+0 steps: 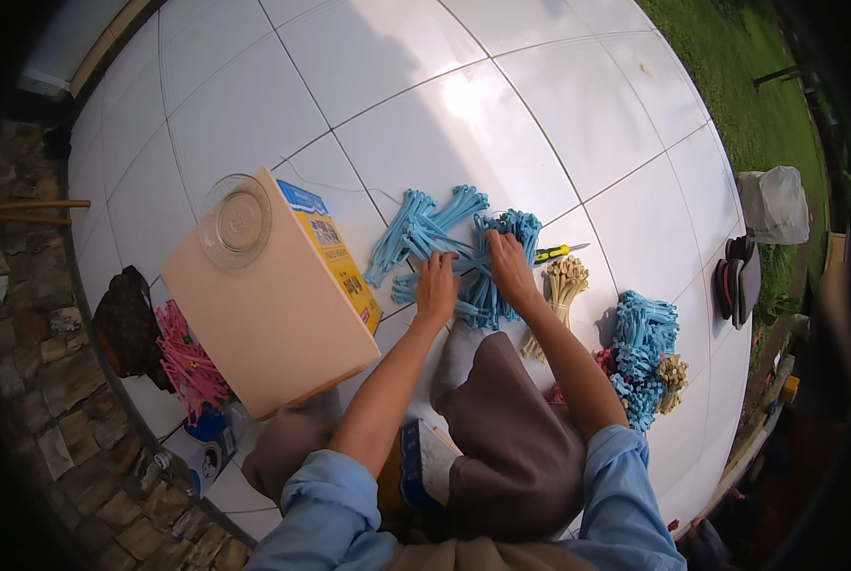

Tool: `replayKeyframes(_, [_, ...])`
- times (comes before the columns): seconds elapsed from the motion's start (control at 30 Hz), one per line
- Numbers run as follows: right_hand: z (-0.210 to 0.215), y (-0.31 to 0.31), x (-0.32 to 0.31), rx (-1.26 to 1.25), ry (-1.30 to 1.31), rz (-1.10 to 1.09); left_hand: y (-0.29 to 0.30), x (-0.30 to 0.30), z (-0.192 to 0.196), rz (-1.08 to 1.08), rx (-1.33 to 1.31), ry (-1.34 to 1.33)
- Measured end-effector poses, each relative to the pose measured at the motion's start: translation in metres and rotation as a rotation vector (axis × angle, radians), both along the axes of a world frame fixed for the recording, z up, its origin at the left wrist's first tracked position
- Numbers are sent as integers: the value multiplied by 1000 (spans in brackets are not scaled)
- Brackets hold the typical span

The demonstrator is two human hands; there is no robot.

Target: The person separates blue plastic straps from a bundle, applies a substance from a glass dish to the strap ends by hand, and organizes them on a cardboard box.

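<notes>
White tiled floor: both hands, left hand and right hand, press half-curled on blue clips

Rolled light-blue sleeves, brown skirt

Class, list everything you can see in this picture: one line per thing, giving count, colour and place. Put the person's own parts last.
blue plastic pieces: several bundles, light blue, on the tiles under and ahead of both hands
cream plastic pieces: one bundle, beige, right of the right hand
mixed heap: one, mostly blue with some beige and pink, far right
pink plastic pieces: one heap, pink, left of the box
cardboard box: one, tan with a yellow side, left of the hands
glass dish: one, clear, on the box
cutter: one, yellow and green, beside the right hand
dark bag: one, brown, far left
tiled floor: white
left hand: on the blue pieces
right hand: on the blue pieces
</notes>
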State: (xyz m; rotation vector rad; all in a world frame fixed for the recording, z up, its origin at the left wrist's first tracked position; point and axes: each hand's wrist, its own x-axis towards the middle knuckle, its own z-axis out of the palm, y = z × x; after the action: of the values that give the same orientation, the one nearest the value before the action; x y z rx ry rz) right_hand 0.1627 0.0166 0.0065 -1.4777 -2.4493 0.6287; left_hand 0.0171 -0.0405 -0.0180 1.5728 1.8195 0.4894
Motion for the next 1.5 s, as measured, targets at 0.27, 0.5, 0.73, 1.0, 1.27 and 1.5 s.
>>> replayKeyframes(0.27, [88, 1, -32, -170, 565, -226, 11, -18, 58, 93, 61, -133])
replayKeyframes(0.5, [256, -4, -66, -140, 667, -142, 29, -53, 185, 128, 236, -397])
replayKeyframes(0.73, [311, -44, -96, 112, 693, -119, 0, -103, 285, 30, -456, -1145])
replayKeyframes(1.0, [270, -65, -91, -140, 787, -88, 13, -110, 250, 68, -361, -1064])
replayKeyframes(1.27, [240, -15, -33, -12, 516, -52, -13, -126, 346, 46, -292, -983])
replayKeyframes(1.5, [255, -24, -74, -435, 1137, -34, -24, -155, 373, 12, -109, -779])
